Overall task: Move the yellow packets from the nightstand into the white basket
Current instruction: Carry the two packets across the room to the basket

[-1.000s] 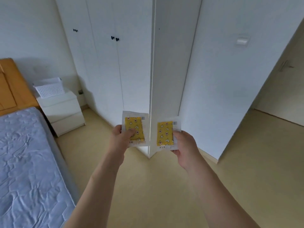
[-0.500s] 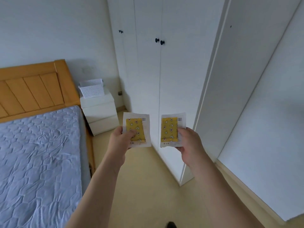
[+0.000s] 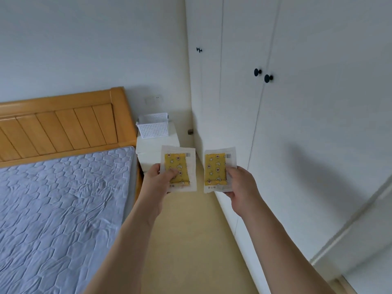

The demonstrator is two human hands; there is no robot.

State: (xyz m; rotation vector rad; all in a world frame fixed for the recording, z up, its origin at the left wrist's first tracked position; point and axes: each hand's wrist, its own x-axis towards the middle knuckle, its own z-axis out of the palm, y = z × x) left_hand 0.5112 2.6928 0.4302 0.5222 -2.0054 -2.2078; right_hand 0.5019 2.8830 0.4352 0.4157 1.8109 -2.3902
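Observation:
I hold two yellow packets out in front of me, each a yellow patterned pad in a clear white-edged wrapper. My left hand (image 3: 158,181) pinches the left packet (image 3: 179,166) with the thumb across its face. My right hand (image 3: 241,185) pinches the right packet (image 3: 216,168) by its right edge. Beyond them the white perforated basket (image 3: 153,128) stands on the white nightstand (image 3: 148,149), next to the bed's headboard. The packets hide part of the nightstand's front.
A bed with a grey quilted mattress (image 3: 59,200) and a wooden headboard (image 3: 63,124) fills the left. White wardrobe doors with black knobs (image 3: 263,75) line the right. A strip of yellow floor (image 3: 191,240) runs between bed and wardrobe toward the nightstand.
The view has swung left, so the bed, nightstand and basket have shifted toward the centre and look closer. Both hands keep holding their packets the same way.

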